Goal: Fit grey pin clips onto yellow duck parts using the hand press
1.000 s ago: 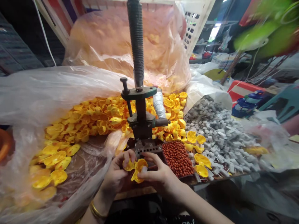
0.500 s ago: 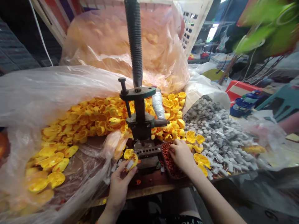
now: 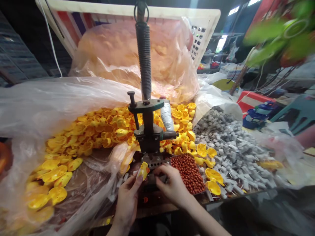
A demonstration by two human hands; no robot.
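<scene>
Between the thumb and fingers of my left hand [image 3: 129, 193] is a yellow shell piece [image 3: 143, 170], with a pale grey part beside it. My right hand [image 3: 171, 183] is closed, its fingertips pinched just right of the shell; what they hold is too small to make out. Both hands are in front of the base of a dark metal press [image 3: 149, 139]. To the right of my right hand lies a tray of small red-brown beads [image 3: 188, 173]. Yellow shells [image 3: 98, 127] are heaped behind and left of the press.
Grey blocks with thin metal pins [image 3: 228, 147] are piled at the right. Clear plastic sheeting [image 3: 49, 101] spreads over the left side. A white crate [image 3: 206, 32] and a large plastic bag [image 3: 118, 49] stand behind. A green fan [image 3: 292, 29] is at the upper right.
My right hand has moved left from the bead tray to beside the shell, uncovering the beads. My left hand has turned the shell piece. The whole view has shifted slightly.
</scene>
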